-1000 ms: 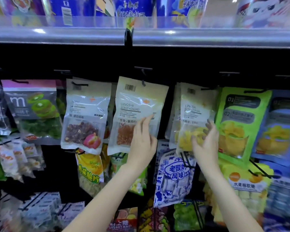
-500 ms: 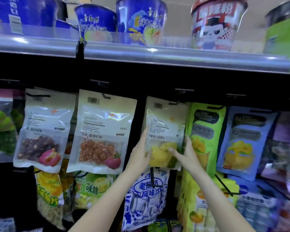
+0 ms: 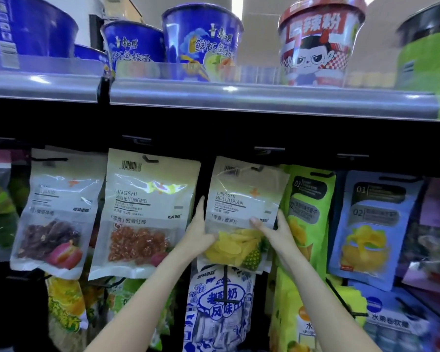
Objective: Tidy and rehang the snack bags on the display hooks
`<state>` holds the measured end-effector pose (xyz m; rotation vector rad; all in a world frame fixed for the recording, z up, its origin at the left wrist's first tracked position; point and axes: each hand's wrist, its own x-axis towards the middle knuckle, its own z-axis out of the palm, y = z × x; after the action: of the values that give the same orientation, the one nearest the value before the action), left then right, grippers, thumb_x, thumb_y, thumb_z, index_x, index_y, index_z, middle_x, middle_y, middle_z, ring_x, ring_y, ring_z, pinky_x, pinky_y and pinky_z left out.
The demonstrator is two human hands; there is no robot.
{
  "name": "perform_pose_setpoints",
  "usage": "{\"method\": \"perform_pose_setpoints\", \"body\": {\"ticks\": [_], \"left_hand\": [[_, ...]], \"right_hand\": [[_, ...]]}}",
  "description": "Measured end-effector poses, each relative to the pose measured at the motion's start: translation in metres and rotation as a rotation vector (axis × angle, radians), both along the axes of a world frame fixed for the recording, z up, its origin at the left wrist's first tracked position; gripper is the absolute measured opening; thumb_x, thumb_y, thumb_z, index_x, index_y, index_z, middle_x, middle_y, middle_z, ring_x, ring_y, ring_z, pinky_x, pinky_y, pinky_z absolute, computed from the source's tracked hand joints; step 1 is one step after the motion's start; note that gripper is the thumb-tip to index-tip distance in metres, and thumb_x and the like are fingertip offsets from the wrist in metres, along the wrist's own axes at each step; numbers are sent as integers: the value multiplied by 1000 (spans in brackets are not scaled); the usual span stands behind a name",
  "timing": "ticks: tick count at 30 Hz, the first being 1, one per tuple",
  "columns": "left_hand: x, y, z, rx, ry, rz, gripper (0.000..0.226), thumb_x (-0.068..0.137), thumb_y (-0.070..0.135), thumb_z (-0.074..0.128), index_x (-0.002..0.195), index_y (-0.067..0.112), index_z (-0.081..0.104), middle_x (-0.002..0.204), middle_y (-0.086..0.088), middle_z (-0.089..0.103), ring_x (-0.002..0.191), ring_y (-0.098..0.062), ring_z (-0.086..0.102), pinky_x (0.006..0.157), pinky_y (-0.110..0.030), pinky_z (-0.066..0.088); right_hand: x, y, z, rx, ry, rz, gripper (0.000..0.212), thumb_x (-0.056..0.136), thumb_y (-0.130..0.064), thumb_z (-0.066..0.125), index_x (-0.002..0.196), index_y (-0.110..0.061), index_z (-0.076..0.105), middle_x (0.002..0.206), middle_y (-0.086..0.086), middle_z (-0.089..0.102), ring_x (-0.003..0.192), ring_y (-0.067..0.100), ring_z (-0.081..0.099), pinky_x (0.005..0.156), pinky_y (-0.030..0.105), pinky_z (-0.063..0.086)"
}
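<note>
Pineapple bag: we see it hanging on its hook.
Left hand: grasping our bag's left edge.
Right hand: thumb pinching the right edge.

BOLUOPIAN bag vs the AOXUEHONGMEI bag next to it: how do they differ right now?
1. The pineapple bag is held on both sides by the left hand and right hand; the red plum bag hangs untouched.
2. The pineapple bag shows yellow slices; the red plum bag shows orange-red pieces.
3. The pineapple bag looks smaller than the red plum bag.
Shared: the same white design with a clear window, and both are on hooks.
</note>
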<state>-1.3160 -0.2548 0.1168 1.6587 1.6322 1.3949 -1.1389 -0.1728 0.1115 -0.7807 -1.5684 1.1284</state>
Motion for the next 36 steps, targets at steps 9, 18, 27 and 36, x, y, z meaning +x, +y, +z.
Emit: {"method": "perform_pose_setpoints", "body": {"ticks": [9, 18, 27, 36], "left_hand": [[26, 9, -22, 148, -108, 21, 77, 85, 13, 63, 145, 27, 17, 140, 7, 40, 126, -11, 41, 102, -28, 38], [23, -32, -22, 287, -81, -4, 69, 71, 42, 66, 120, 51, 19, 123, 34, 32, 108, 33, 30, 82, 7, 26], [15, -38, -20, 164, -40, -31, 73, 86, 12, 65, 116, 52, 11, 113, 41, 21, 120, 6, 26, 99, -17, 20], [4, -45, -34, 3, -25, -39, 63, 85, 35, 62, 140, 20, 33, 137, 11, 41, 125, -4, 38, 99, -21, 29]], "right_hand": [[6, -9, -4, -2, 114, 31, 57, 74, -21, 73, 123, -31, 46, 114, -12, 62, 103, 2, 59, 78, 18, 47], [17, -55, -7, 76, 174, 76, 59, 70, -17, 73, 122, -32, 47, 111, -16, 66, 102, 2, 62, 80, 18, 52], [18, -62, -9, 38, 133, 55, 55, 78, -14, 70, 120, -38, 45, 118, -15, 61, 102, -5, 59, 80, 17, 49], [24, -70, -21, -14, 100, 26, 35, 87, -12, 63, 116, -29, 54, 109, -18, 63, 98, -6, 61, 74, 11, 49]]}}
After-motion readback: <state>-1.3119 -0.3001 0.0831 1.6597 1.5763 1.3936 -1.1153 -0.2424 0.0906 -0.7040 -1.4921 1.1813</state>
